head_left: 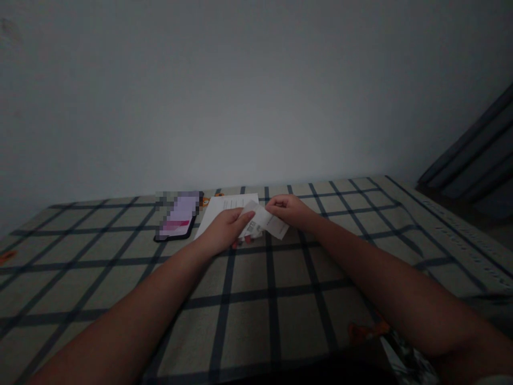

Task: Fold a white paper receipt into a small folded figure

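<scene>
Between my hands is a small white printed paper slip [262, 218] with a dark, code-like print on its left part. My left hand [226, 229] is closed on its left end, the thumb lying on top. The fingers of my right hand [289, 209] pinch its upper right edge. Under my left fingers and the slip show some small reddish and white bits [245, 239], too unclear to name. A white sheet with printed lines [214, 209] lies flat behind my left hand, which partly covers it.
A phone [178, 219] with a lit, partly blurred screen lies left of the sheet. Checked cloth [248, 299] covers the surface, reaching a plain wall [256, 96] at the back. A dark curtain [476, 144] hangs at the right.
</scene>
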Available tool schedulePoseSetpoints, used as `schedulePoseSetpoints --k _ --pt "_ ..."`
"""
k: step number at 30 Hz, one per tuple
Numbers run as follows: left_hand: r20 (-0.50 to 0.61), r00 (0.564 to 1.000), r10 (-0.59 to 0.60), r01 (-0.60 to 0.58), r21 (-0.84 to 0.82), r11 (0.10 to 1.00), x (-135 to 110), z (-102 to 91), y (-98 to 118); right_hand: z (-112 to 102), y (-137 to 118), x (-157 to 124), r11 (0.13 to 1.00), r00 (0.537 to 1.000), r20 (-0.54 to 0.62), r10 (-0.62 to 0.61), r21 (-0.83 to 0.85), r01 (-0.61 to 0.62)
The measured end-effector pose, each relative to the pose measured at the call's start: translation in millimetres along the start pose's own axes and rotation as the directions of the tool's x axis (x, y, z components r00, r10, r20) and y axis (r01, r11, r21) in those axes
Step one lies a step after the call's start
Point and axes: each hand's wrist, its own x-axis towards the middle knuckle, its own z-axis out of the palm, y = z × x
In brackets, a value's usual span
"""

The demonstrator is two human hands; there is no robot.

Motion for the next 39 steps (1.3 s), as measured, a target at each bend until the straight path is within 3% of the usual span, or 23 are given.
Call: schedulePoseSetpoints --k 13,24,39 --pt "-0.033 0.999 0.017 -0.017 -0.024 1.0 1 -4.2 -4 -1 8 5 0.993 0.998 0.025 0.056 0.1 -0.059" --pt "-0.078 0.997 0.029 -0.03 -0.013 0.999 6 -10.3 -9 -2 10 8 0.974 0.999 0.026 -0.027 0.224 0.021" --pt "-0.158 0.987 0.008 -0.008 -0.003 1.0 9 -18.5 -16 -2 6 10 0.889 0.999 0.041 0.003 0.457 -0.021"
